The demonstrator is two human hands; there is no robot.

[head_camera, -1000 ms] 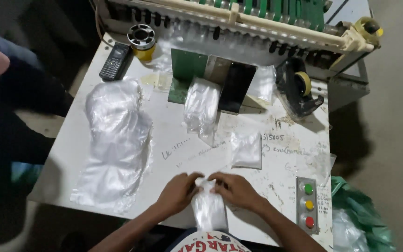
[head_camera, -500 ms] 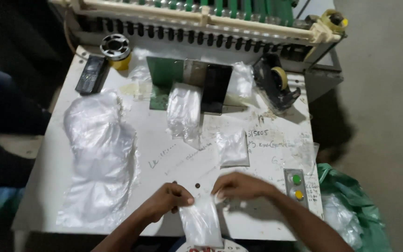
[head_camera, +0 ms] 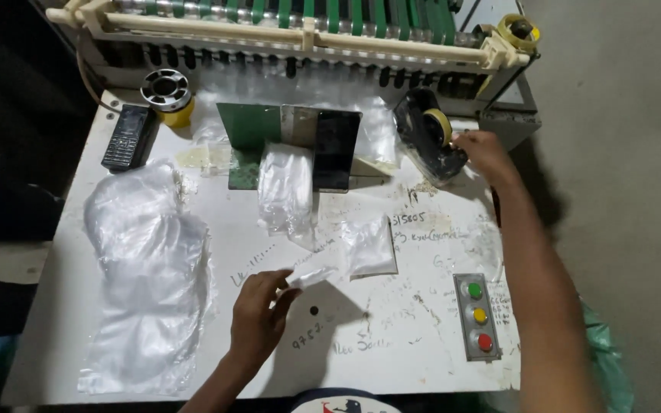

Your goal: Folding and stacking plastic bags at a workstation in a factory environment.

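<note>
My left hand (head_camera: 260, 310) rests on the white worktable (head_camera: 392, 336) and pinches a small folded clear plastic packet (head_camera: 311, 275) at its fingertips. Just right of it lies a flat clear bag (head_camera: 367, 246). My right hand (head_camera: 482, 153) is stretched out to the far right and touches the black tape dispenser (head_camera: 430, 145) with its yellowish tape roll; whether its fingers grip tape cannot be told.
A large heap of clear bags (head_camera: 147, 275) fills the left side. A standing bag (head_camera: 288, 191) leans by a green and black plate (head_camera: 292, 141). A black phone (head_camera: 125, 138), a spool (head_camera: 166, 92), a three-button panel (head_camera: 477, 315) and a roller machine (head_camera: 307, 30) ring the table.
Both hands were together on the packet at the near edge. Now my right hand has let go and reached to the tape dispenser, while my left hand keeps the folded packet.
</note>
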